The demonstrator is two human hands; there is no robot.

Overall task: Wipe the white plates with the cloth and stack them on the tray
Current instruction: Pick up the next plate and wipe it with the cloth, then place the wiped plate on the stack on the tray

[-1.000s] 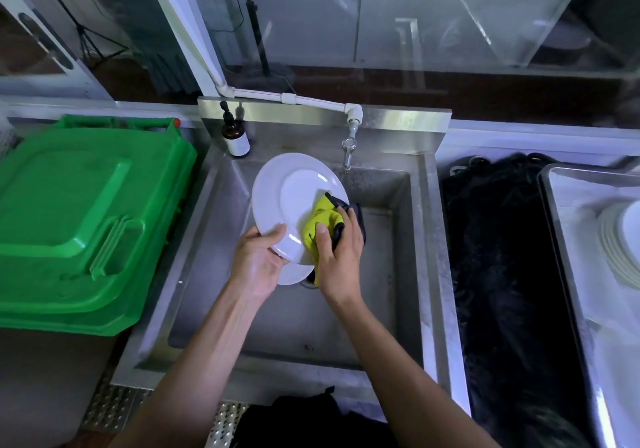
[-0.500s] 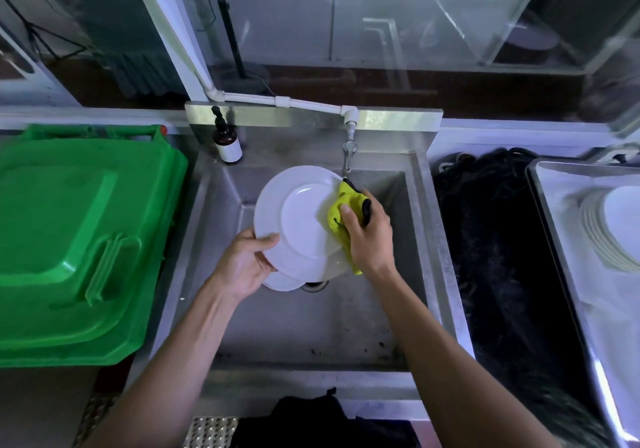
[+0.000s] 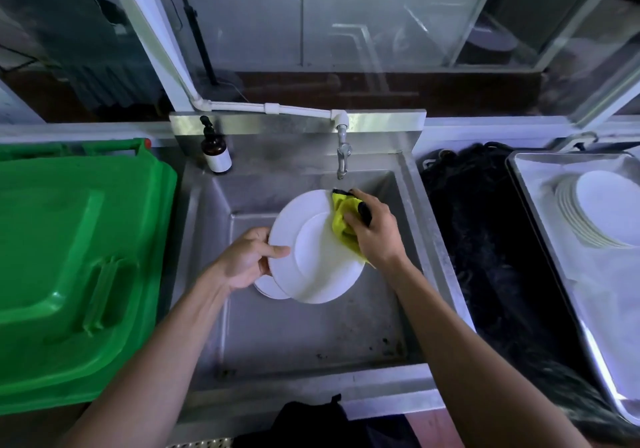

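A white plate (image 3: 311, 267) is held tilted over the steel sink (image 3: 311, 343). My left hand (image 3: 247, 257) grips its left rim, thumb on the face. My right hand (image 3: 375, 236) presses a yellow cloth (image 3: 341, 221) with a dark edge against the plate's upper right rim. Under the held plate, the edge of another white plate (image 3: 268, 286) shows in the sink. A stack of white plates (image 3: 602, 208) rests on the metal tray (image 3: 540, 205) at the right.
A green plastic bin lid (image 3: 76, 267) fills the left side. A tap (image 3: 343, 157) hangs over the sink's back, with a brown pump bottle (image 3: 215, 151) on the ledge. Black material (image 3: 491, 257) lies between sink and tray.
My right hand slid the cloth from the plate's lower middle up to its upper right rim. The plate has tipped flatter and shifted right, and another plate's edge now shows beneath it.
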